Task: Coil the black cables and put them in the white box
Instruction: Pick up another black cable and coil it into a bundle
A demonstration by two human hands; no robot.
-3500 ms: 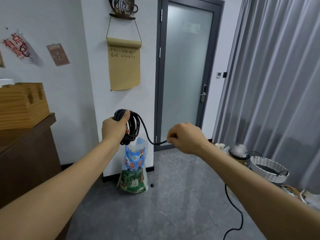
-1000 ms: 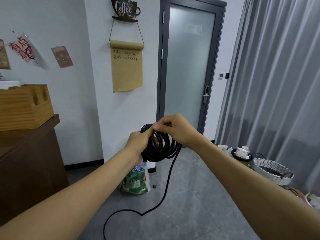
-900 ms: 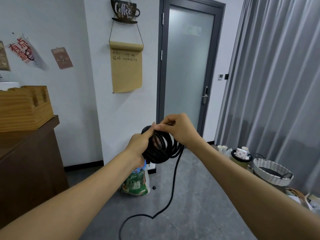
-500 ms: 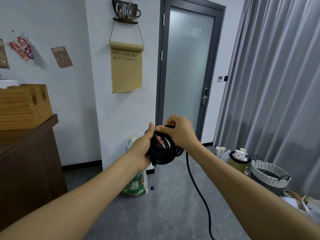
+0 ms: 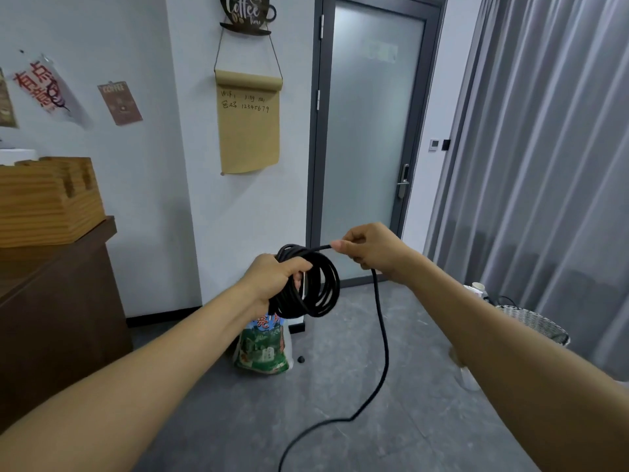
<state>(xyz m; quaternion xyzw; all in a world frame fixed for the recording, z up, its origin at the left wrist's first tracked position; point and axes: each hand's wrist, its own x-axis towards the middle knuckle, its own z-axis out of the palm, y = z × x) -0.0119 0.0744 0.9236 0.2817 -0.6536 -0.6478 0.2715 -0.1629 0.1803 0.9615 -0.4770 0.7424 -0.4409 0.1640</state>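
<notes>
Right hand [image 5: 371, 248] has drawn away rightward, pinching limp black cable [image 5: 383, 338]; left hand [image 5: 272, 279] grips the light, springy coil [image 5: 318, 287] at its bundled side.

A grey tiled floor [image 5: 391, 434] is seen, on which a printed green and blue plastic bag [image 5: 263, 347] is stood against the foot of the white wall. A small black round object [image 5: 301, 359] is laid just beside the bag. The loose run of a black cable [image 5: 384, 362] is trailed across the tiles. A white woven basket [image 5: 534, 323] is set near the grey curtain.
</notes>
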